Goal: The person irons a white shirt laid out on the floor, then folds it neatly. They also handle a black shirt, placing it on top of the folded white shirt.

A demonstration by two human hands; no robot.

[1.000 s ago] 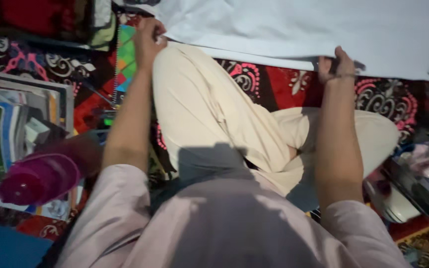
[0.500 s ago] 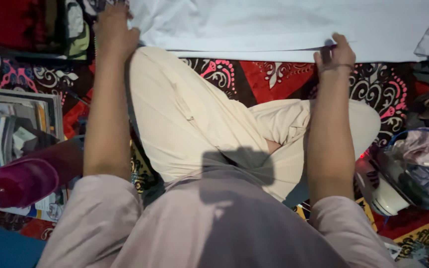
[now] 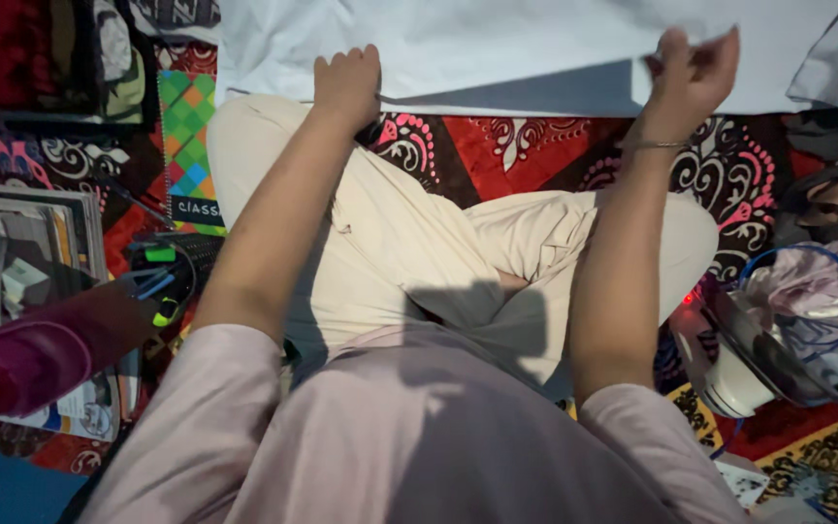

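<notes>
Your 2 hands are both up at the near edge of the large white fabric sheet [image 3: 497,44], which lies spread flat across the top of the view, beyond your crossed legs in cream trousers [image 3: 409,243]. The sheet is plain, pale and smooth, with only soft creases showing; its near edge runs almost straight from left to right, and under your right hand that edge is lifted, casting a grey shadow band below it.

Your left hand [image 3: 346,82] rests knuckles-up on the sheet's near edge, fingers curled together into a loose fist pressing down on the cloth; whether any fabric is caught inside the fist you cannot tell from here. Your right hand [image 3: 691,73], with a thin bangle at the wrist, pinches the edge between thumb and fingers and holds it raised off the patterned red and black rug [image 3: 535,146].

To your left, a green and yellow checked spiral notebook [image 3: 186,146] lies on the rug just beside your left knee, with a stack of books [image 3: 12,243] and a magenta bottle [image 3: 31,354] nearer you. To your right sits a white clothes iron [image 3: 744,374], close to a heap of crumpled pale cloth [image 3: 817,291].
</notes>
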